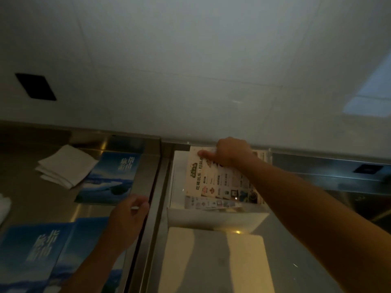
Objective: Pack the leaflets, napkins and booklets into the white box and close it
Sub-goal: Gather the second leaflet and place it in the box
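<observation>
Nearest me, at the lower left, 2 blue booklets point(31, 250) lie overlapped on the steel counter point(21, 197). Beside them to the right, the open lid point(211, 261) of the white box point(211, 217) lies flat towards me. My left hand point(124, 218) hovers over the counter edge with its fingers curled. I cannot tell whether it pinches anything. Inside the box a printed leaflet point(211, 178) leans tilted, with more printed sheets point(211, 203) under its near edge. Further left, a 3rd booklet point(110, 178) lies flat, and its far corner touches a stack of white napkins point(65, 166). At the far end of the box, my right hand point(228, 153) grips the leaflet's top edge, thumb on the printed face. Behind everything stands a pale wall point(190, 60).
</observation>
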`<state>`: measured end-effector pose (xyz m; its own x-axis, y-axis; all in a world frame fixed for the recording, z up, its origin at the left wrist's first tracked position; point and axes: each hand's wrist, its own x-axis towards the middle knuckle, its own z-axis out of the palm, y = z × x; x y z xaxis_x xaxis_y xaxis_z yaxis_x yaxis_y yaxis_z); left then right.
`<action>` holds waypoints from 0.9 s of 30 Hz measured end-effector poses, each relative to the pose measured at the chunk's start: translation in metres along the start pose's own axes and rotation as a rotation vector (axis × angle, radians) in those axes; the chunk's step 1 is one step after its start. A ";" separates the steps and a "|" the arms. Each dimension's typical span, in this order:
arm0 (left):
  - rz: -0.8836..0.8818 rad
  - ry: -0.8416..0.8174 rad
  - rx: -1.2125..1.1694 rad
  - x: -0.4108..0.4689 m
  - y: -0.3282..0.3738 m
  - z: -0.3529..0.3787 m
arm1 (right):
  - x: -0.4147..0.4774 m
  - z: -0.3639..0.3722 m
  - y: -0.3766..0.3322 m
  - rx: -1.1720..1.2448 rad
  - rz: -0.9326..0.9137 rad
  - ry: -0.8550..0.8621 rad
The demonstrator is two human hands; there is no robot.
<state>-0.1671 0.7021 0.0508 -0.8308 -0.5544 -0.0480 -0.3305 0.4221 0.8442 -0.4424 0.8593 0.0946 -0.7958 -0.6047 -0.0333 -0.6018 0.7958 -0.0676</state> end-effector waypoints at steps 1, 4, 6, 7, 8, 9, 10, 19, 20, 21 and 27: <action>-0.011 0.021 0.016 -0.001 0.003 0.002 | 0.006 0.006 0.002 -0.003 -0.026 -0.011; -0.055 0.084 0.022 -0.005 0.007 0.013 | 0.022 0.028 0.008 -0.016 -0.103 -0.025; -0.115 0.098 0.035 -0.007 0.008 0.020 | 0.030 0.043 0.008 -0.029 -0.157 -0.083; -0.137 0.097 0.048 -0.009 0.007 0.024 | 0.033 0.050 0.008 -0.033 -0.178 -0.125; -0.143 0.094 0.060 -0.011 0.006 0.026 | 0.035 0.058 0.007 -0.032 -0.191 -0.160; -0.146 0.086 0.073 -0.014 0.006 0.028 | 0.036 0.066 0.007 -0.035 -0.198 -0.178; -0.154 0.081 0.078 -0.015 0.005 0.029 | 0.037 0.074 0.007 -0.042 -0.199 -0.178; -0.151 0.104 0.010 0.001 0.001 0.022 | 0.041 0.118 0.027 -0.048 -0.108 -0.203; -0.152 0.097 0.006 0.003 0.002 0.023 | 0.041 0.121 0.028 -0.050 -0.103 -0.208; -0.155 0.087 0.002 0.004 0.002 0.024 | 0.042 0.123 0.029 -0.048 -0.100 -0.217; -0.188 0.064 -0.035 0.018 -0.006 0.027 | 0.046 0.142 0.030 0.073 -0.027 -0.221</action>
<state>-0.1926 0.7090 0.0299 -0.7254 -0.6663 -0.1729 -0.4603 0.2828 0.8415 -0.4876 0.8503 -0.0505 -0.7402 -0.6251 -0.2477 -0.6101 0.7792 -0.1434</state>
